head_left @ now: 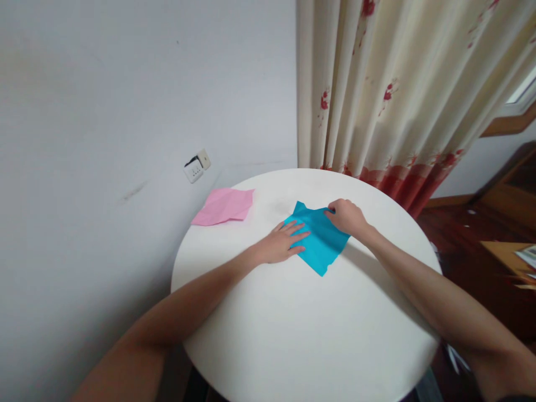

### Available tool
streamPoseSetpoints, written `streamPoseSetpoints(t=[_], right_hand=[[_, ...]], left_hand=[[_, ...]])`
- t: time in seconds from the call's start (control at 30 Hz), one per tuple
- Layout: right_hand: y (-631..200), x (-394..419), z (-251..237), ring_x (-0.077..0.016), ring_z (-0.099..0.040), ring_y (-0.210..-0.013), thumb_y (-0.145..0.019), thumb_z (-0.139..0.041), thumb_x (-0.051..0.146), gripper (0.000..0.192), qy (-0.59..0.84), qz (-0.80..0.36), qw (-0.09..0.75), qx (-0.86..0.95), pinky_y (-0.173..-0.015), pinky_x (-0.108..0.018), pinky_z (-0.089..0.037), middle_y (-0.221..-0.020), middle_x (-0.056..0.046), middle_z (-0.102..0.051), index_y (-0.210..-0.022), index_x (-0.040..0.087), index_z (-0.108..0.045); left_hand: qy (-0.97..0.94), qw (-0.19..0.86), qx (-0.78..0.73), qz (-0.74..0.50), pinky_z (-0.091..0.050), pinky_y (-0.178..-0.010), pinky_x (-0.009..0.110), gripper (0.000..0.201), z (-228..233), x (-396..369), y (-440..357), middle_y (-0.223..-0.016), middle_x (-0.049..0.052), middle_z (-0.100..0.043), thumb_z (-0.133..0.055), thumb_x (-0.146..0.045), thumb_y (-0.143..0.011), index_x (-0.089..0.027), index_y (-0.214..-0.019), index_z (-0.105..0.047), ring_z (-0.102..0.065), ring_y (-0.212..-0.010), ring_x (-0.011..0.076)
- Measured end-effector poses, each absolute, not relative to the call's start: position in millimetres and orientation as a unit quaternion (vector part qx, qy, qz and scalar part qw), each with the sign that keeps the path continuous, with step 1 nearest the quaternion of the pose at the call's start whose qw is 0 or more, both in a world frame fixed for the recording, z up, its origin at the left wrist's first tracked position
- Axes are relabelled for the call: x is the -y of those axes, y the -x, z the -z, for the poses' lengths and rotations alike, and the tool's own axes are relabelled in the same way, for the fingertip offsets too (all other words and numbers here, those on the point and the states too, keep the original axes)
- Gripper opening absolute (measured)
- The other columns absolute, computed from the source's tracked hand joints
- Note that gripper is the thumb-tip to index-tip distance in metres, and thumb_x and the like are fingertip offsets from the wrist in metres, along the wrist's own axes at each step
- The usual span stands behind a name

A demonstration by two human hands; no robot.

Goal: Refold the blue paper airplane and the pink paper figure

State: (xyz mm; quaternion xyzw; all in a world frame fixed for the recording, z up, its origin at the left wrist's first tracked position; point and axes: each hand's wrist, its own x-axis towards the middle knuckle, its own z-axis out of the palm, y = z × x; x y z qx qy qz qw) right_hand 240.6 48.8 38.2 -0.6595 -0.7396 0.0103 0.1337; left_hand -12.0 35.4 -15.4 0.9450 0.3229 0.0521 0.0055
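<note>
No readable text; wall plate markings perhaps blurred.

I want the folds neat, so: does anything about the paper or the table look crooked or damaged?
The blue paper lies skewed, its near edge ragged. The pink paper looks crumpled at the table rim.

Both hands (285, 241) on blue paper (320, 243)

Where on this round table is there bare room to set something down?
The near half of the table, between the forearms and the near rim, is bare. So is the right side beside the curtain. It is crowded mid-table: left hand and right hand on blue paper, pink paper far-left.
</note>
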Motion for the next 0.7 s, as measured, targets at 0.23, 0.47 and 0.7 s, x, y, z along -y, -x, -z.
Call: streamPoseSetpoints(t=[0.23,0.47,0.7], right_hand=[[-208,-19,-47,-0.0251,-0.067,-0.084,-0.097,-0.041,0.024,0.033,0.620,0.081,0.093,0.775,-0.067,-0.030,-0.042,-0.094,-0.015,-0.072,-0.090,0.014,-0.072],[-183,3,-41,-0.0289,-0.061,-0.095,-0.094,-0.043,0.012,0.027,0.550,0.117,0.066,0.824,-0.072,-0.035,-0.046,-0.100,-0.018,-0.068,-0.093,0.013,-0.070],[-189,4,-33,-0.0288,-0.061,-0.100,-0.096,-0.054,0.044,0.034,0.467,-0.031,0.051,0.882,-0.081,-0.035,-0.047,-0.106,-0.015,-0.068,-0.095,0.017,-0.073]], left_hand=[[-0.933,-0.132,-0.330,-0.052,-0.046,-0.090,0.042,0.033,9,-4,-14,-0.120,0.014,-0.063,-0.044,-0.031,-0.102,-0.014,-0.125,-0.060,-0.058,-0.108,0.0281],[-0.962,-0.142,-0.230,-0.036,-0.050,-0.070,0.033,0.024,0,28,-34,-0.095,0.009,-0.071,-0.049,-0.005,-0.091,-0.014,-0.107,-0.064,-0.066,-0.085,0.0225],[-0.982,-0.009,-0.073,-0.175,-0.047,-0.062,0.026,0.023,-16,4,-5,-0.071,0.001,-0.071,-0.050,-0.022,-0.094,-0.021,-0.081,-0.069,-0.066,-0.068,0.0142]])
